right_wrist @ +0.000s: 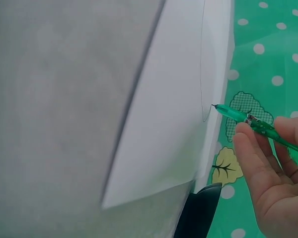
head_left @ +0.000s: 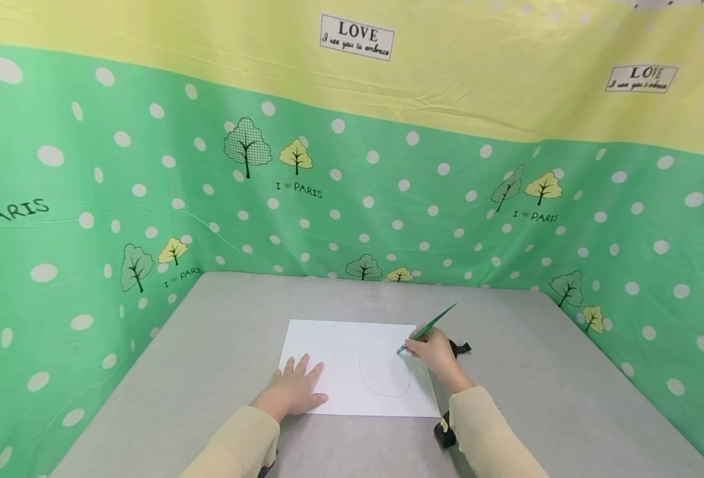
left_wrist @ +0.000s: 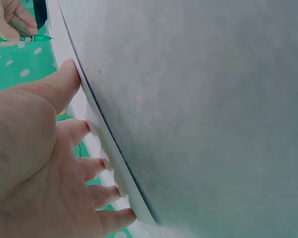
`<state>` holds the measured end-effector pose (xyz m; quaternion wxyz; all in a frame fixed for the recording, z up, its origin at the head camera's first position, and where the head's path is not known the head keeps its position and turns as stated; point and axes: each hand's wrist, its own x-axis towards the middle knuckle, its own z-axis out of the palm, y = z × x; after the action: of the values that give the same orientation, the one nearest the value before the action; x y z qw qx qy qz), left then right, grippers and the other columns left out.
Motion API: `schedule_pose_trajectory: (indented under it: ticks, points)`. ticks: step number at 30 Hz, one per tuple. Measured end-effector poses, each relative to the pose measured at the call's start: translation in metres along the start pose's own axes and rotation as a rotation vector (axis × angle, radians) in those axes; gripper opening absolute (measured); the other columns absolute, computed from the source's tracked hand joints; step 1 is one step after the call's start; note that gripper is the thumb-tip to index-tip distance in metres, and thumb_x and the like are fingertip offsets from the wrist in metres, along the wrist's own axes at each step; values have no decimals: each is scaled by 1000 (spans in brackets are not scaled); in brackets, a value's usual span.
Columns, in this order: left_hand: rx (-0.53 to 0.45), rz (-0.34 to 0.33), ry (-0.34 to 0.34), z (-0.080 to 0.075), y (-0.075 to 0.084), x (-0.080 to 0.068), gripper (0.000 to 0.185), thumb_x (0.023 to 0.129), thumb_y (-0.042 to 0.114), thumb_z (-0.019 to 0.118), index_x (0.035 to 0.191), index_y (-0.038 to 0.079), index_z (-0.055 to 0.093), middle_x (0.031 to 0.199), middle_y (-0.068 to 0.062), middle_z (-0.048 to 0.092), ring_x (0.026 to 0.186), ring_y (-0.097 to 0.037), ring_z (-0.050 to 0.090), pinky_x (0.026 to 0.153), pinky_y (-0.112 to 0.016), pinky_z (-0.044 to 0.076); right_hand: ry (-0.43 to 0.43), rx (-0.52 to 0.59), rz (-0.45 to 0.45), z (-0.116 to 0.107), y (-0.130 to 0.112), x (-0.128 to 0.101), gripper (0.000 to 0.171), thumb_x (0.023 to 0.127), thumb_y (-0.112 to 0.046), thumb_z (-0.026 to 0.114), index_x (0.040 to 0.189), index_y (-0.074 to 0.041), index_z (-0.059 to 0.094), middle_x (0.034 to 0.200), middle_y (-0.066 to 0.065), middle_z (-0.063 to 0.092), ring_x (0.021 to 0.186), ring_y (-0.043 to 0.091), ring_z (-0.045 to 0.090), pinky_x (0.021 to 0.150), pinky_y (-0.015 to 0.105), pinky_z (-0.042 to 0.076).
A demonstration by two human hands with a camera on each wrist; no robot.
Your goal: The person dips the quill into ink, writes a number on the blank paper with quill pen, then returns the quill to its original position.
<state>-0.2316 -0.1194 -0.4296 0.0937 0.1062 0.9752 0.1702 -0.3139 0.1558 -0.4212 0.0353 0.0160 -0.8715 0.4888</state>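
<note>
A white sheet of paper [head_left: 340, 362] lies on the grey table, with a thin curved line drawn on its right half like a U. My right hand [head_left: 434, 352] pinches a green pen [head_left: 438, 318] between thumb and fingers, its tip at the paper by the upper right end of the line. The right wrist view shows the dark tip of the pen [right_wrist: 228, 112] at the end of that line. Spread flat, my left hand [head_left: 294, 388] rests on the lower left part of the sheet, fingers straight. In the left wrist view the left hand's fingertips [left_wrist: 92, 168] press along the paper.
Black straps [head_left: 462, 348] show around the right wrist, and a small black device [head_left: 445, 431] sits under the right sleeve. The grey table [head_left: 226, 332] reaches back to a green and yellow curtain [head_left: 304, 219] with white dots and printed trees, which encloses it on three sides.
</note>
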Motion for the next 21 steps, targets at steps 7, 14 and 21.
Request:
schedule_pose_trajectory:
  ticks: [7,14,21]
  points:
    - [11,3,0,-1,0,0,62,87,39,58,136,4,42,143,-26,26,130,-50,16,102,-62,15,-7,-36,-14,0,-2,2,4,81,-2,61,79,0,59,71,6,64,68,16,62,64,29,54]
    - [16,-2,-1,-2,2,0,63,87,39,58,136,4,42,143,-26,26,130,-50,16,102,-62,15,-13,-50,-17,2,-4,3,4,82,-1,61,81,2,58,72,5,63,68,16,62,64,29,54]
    - [24,-10,-7,0,1,0,63,88,40,57,137,5,41,144,-24,26,131,-48,16,103,-61,16,-10,-57,-20,4,-7,3,5,82,-1,61,79,2,58,71,6,63,68,17,62,65,30,54]
